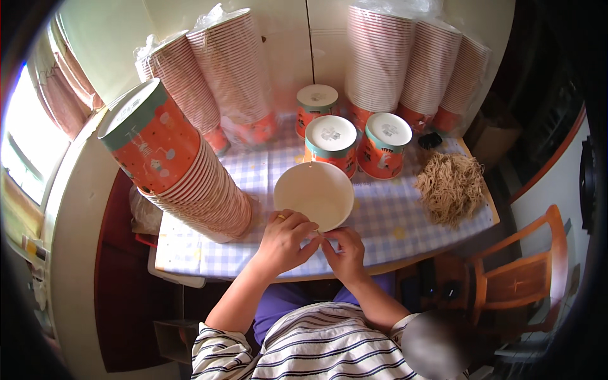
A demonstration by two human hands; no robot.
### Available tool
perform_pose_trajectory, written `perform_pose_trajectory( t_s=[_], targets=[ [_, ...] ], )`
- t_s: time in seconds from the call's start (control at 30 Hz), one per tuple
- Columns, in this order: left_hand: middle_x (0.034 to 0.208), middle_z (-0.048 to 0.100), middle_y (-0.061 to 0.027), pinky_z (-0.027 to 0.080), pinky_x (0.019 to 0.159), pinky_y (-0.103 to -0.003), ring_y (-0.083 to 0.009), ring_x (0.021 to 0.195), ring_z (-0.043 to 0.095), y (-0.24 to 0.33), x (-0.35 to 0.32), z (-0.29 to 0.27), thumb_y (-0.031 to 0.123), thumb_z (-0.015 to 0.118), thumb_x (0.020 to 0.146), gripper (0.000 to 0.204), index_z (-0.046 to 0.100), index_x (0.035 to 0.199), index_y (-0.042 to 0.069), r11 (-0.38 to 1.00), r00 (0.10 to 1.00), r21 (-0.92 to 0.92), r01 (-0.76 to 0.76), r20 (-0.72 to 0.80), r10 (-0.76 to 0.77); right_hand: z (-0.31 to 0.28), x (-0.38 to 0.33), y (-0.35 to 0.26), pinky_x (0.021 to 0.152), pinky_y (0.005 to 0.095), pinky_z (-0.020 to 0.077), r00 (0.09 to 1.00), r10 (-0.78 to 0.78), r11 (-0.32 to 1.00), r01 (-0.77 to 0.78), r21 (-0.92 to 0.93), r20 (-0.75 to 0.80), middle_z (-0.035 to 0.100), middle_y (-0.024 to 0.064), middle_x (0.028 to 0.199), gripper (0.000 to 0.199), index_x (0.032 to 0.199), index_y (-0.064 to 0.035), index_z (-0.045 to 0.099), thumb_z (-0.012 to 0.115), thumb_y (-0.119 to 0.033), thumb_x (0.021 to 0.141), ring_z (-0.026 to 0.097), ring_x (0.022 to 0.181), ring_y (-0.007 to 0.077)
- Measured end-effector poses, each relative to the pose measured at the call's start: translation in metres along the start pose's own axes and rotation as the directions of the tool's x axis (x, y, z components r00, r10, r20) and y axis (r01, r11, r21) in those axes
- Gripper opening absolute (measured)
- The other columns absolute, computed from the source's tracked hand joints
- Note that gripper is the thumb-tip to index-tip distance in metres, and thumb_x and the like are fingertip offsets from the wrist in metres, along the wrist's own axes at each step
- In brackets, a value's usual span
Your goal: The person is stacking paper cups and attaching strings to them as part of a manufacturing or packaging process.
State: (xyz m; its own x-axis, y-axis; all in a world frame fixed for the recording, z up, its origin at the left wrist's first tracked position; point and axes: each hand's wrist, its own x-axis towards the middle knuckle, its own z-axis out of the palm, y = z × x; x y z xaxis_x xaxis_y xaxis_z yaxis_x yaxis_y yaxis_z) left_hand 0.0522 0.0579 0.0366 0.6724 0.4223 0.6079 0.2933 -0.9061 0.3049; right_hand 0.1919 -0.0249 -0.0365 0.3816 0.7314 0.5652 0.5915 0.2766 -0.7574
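A paper bucket (315,193) stands mouth up near the table's front edge, its pale inside showing. My left hand (286,244) reaches over the near rim with closed fingers, a ring on one of them. Against it, my right hand (345,252) is pinched at the same spot on the rim. What the fingertips hold between them is too small to make out. A tiny light mark shows at the bucket's far rim. To the right lies a tangled pile of beige cords (451,187).
A tall leaning stack of orange buckets (190,171) rises at the left. Upside-down buckets (330,136) stand beyond the open one. Plastic-wrapped stacks (380,57) line the back on the checked tablecloth (278,258). A small black object (430,140) and a wooden chair (519,278) are at right.
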Motion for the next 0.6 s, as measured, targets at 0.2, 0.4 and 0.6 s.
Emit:
perform_pose_trajectory(
  t_s=[0.2, 0.4, 0.6],
  targets=[
    [0.084, 0.062, -0.0011, 0.039, 0.083, -0.036, -0.0217, 0.088, 0.058, -0.003, -0.002, 0.003, 0.014, 0.072, 0.070, 0.016, 0.067, 0.085, 0.012, 0.998, 0.996, 0.025, 0.051, 0.075, -0.052, 0.012, -0.007, 0.001, 0.064, 0.0365, 0.0480, 0.999, 0.041, 0.997, -0.042, 0.061, 0.007, 0.063, 0.0080, 0.079, 0.019, 0.086, -0.0061, 0.063, 0.071, -0.001, 0.070, 0.062, 0.073, 0.0284],
    [0.086, 0.064, -0.0020, 0.039, 0.085, -0.038, -0.0231, 0.089, 0.058, -0.010, -0.002, 0.005, 0.012, 0.072, 0.068, 0.019, 0.067, 0.086, 0.012, 0.998, 0.992, -0.037, 0.047, 0.121, -0.043, 0.016, -0.006, -0.005, 0.061, 0.0350, 0.0485, 0.997, 0.081, 0.994, -0.081, 0.075, 0.006, 0.064, 0.0080, 0.073, 0.016, 0.084, -0.0054, 0.063, 0.070, -0.002, 0.070, 0.063, 0.066, 0.0265],
    [0.084, 0.063, -0.0037, 0.040, 0.084, -0.038, -0.0241, 0.087, 0.058, -0.015, 0.002, 0.008, 0.008, 0.071, 0.066, 0.019, 0.064, 0.083, 0.010, 0.995, 0.991, -0.087, 0.049, 0.129, -0.037, 0.018, -0.004, -0.002, 0.060, 0.0351, 0.0487, 0.996, 0.084, 0.996, -0.083, 0.028, -0.019, 0.065, 0.0080, 0.071, 0.015, 0.084, -0.0049, 0.064, 0.071, -0.004, 0.071, 0.064, 0.065, 0.0262]
  ],
)
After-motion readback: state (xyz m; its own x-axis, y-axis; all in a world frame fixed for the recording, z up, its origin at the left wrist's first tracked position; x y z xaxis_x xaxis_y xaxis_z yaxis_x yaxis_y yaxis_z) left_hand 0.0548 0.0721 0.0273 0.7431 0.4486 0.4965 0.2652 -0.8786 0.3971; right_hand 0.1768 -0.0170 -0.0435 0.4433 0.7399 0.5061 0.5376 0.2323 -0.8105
